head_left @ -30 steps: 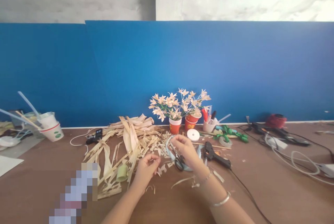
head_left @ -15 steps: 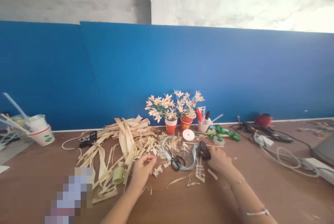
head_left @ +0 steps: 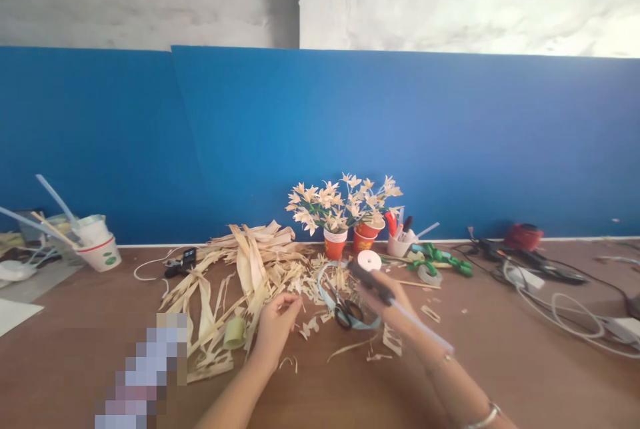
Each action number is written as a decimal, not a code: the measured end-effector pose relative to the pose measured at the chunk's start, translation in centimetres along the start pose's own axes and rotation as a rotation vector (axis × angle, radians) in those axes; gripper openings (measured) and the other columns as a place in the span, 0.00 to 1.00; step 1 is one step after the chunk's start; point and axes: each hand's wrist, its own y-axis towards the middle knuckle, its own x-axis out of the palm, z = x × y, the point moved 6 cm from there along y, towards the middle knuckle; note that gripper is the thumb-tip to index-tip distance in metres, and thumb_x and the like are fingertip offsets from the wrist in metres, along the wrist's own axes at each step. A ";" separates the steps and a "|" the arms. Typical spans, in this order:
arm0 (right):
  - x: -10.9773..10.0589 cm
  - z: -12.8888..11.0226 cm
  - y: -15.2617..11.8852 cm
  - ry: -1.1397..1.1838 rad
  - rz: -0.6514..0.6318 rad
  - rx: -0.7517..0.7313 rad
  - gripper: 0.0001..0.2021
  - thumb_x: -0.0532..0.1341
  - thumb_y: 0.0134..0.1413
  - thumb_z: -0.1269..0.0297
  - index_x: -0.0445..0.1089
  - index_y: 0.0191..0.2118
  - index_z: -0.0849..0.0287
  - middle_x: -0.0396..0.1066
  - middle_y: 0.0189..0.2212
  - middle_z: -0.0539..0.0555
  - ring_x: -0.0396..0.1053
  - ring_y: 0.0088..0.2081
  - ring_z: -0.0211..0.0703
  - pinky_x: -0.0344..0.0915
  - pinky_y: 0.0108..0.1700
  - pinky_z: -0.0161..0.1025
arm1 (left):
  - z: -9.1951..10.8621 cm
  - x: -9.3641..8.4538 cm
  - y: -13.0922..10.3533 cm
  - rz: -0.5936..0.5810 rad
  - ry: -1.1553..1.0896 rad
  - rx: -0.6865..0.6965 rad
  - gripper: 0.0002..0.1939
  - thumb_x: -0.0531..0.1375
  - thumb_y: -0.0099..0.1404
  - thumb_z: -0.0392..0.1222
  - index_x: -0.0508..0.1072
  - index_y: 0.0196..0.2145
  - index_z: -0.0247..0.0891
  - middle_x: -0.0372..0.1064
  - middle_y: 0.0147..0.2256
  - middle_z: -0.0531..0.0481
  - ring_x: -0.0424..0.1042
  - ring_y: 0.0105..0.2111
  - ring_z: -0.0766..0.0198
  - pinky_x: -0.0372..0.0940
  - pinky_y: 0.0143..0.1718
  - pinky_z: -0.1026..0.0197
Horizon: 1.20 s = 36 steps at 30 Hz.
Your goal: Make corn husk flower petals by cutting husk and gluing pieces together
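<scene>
My right hand (head_left: 383, 292) is wrapped round a black glue gun (head_left: 373, 282), with a pale glue stick (head_left: 423, 328) sticking out of its back over my wrist. My left hand (head_left: 280, 319) is closed, thumb and fingertips together; whatever they pinch is too small to make out. Between my hands lie black-handled scissors (head_left: 345, 312) and a light blue ribbon (head_left: 325, 289). Dry husk strips (head_left: 250, 269) are heaped beyond my left hand, with a green roll (head_left: 235, 333) near it. Husk flowers (head_left: 330, 199) stand in a red paper cup (head_left: 335, 244).
A white spool (head_left: 369, 260), a cup of pens (head_left: 399, 244) and green tape pieces (head_left: 443, 257) lie at the back. Cables (head_left: 555, 316) and a red object (head_left: 523, 236) are at the right. White cups (head_left: 97, 252) stand at the left, before a blue partition (head_left: 250, 142).
My right hand has lifted the glue gun off the table and moved left with it, over the scissors and ribbon. The view has shifted slightly. My left hand keeps its pinch.
</scene>
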 end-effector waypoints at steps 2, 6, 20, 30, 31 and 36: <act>3.5 -2.0 -0.5 0.025 -0.150 -0.133 0.08 0.59 0.50 0.61 0.66 0.26 0.59 0.63 0.23 0.49 0.60 0.27 0.40 0.55 0.30 0.35 | 0.1 -0.2 0.0 0.017 0.010 0.016 0.15 0.62 0.50 0.52 0.72 0.26 0.35 0.52 0.11 0.61 0.52 0.14 0.71 0.47 0.17 0.68; 7.4 -3.4 -1.6 0.002 -0.215 -0.260 0.08 0.60 0.48 0.66 0.62 0.23 0.58 0.61 0.24 0.49 0.60 0.28 0.39 0.55 0.30 0.34 | 0.3 -0.5 0.1 0.030 0.033 0.064 0.15 0.62 0.51 0.53 0.73 0.26 0.36 0.54 0.12 0.60 0.53 0.14 0.71 0.48 0.17 0.67; 8.3 -1.4 -2.4 -0.007 -0.173 -0.225 0.05 0.60 0.47 0.70 0.64 0.24 0.58 0.62 0.26 0.51 0.62 0.28 0.40 0.58 0.30 0.35 | -0.7 0.1 0.5 -0.020 0.046 0.150 0.11 0.61 0.54 0.49 0.72 0.25 0.37 0.61 0.18 0.56 0.57 0.16 0.69 0.52 0.17 0.67; 8.6 -1.1 -2.4 -0.027 -0.187 -0.225 0.03 0.59 0.46 0.72 0.66 0.25 0.59 0.63 0.27 0.52 0.64 0.30 0.41 0.60 0.32 0.35 | 0.0 0.2 0.2 -0.022 0.038 0.156 0.10 0.60 0.53 0.47 0.71 0.25 0.36 0.58 0.16 0.58 0.54 0.15 0.71 0.50 0.17 0.68; 8.6 -1.1 -2.4 -0.032 -0.190 -0.226 0.03 0.59 0.46 0.73 0.66 0.25 0.59 0.63 0.27 0.52 0.64 0.30 0.41 0.60 0.32 0.35 | 0.0 0.2 0.2 -0.023 0.040 0.159 0.10 0.60 0.53 0.47 0.71 0.25 0.36 0.58 0.16 0.58 0.54 0.15 0.71 0.50 0.17 0.68; 8.7 -0.9 -2.4 -0.054 -0.188 -0.227 0.04 0.58 0.45 0.74 0.66 0.25 0.59 0.63 0.27 0.52 0.64 0.30 0.40 0.60 0.31 0.34 | 0.0 0.2 0.2 -0.027 0.059 0.177 0.11 0.59 0.54 0.47 0.71 0.25 0.36 0.58 0.16 0.58 0.54 0.15 0.71 0.51 0.17 0.68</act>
